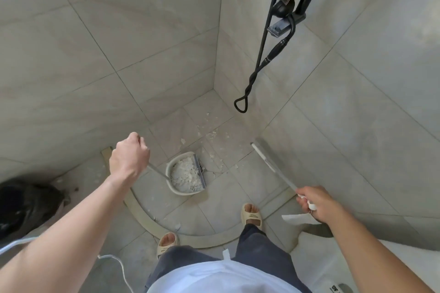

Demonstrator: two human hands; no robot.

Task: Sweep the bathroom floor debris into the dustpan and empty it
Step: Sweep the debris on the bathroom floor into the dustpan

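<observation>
A pale dustpan sits on the tiled shower floor, filled with white crumbly debris, its grey lip facing right. My left hand is shut on the top of the dustpan's thin metal handle. My right hand is shut on the end of the broom handle. The broom head rests near the right wall, apart from the dustpan. Loose white flakes lie scattered on the floor toward the corner.
Two tiled walls meet in the corner behind the flakes. A black shower hose hangs down from a dark fixture at upper right. A curved raised threshold rims the shower floor. My sandalled feet stand at it. A dark bag lies left.
</observation>
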